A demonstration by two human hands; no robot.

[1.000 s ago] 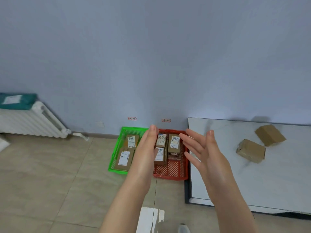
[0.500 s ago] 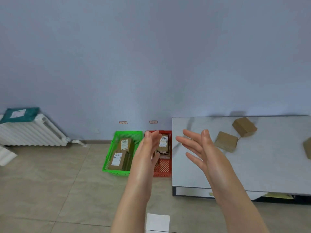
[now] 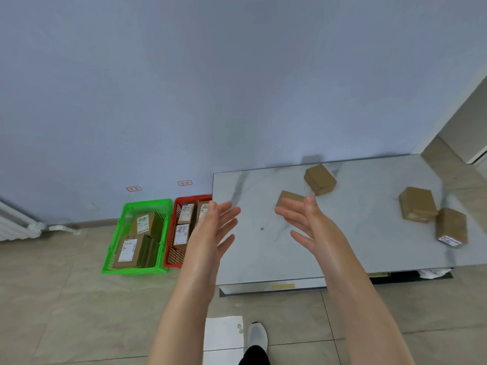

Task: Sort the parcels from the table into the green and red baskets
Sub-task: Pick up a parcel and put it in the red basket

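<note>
Several brown cardboard parcels lie on the white marble table [image 3: 369,248]: one partly behind my right fingers [image 3: 290,197], one further back [image 3: 320,179], and two at the right [image 3: 417,204], [image 3: 451,225]. My left hand [image 3: 213,227] and right hand [image 3: 307,219] are raised over the table's left part, palms facing each other, fingers straight, holding nothing. On the floor left of the table stand the green basket [image 3: 116,243] and the red basket [image 3: 177,204], each with labelled parcels inside.
A white radiator [image 3: 15,222] stands against the blue wall at the far left. Two small red labels [image 3: 134,189] are stuck on the wall above the baskets. A white sheet [image 3: 224,335] and my shoe [image 3: 257,335] are on the tiled floor.
The view has swung right, bringing more of the table and two more parcels into sight. Both empty hands have moved from over the baskets to above the table's left part.
</note>
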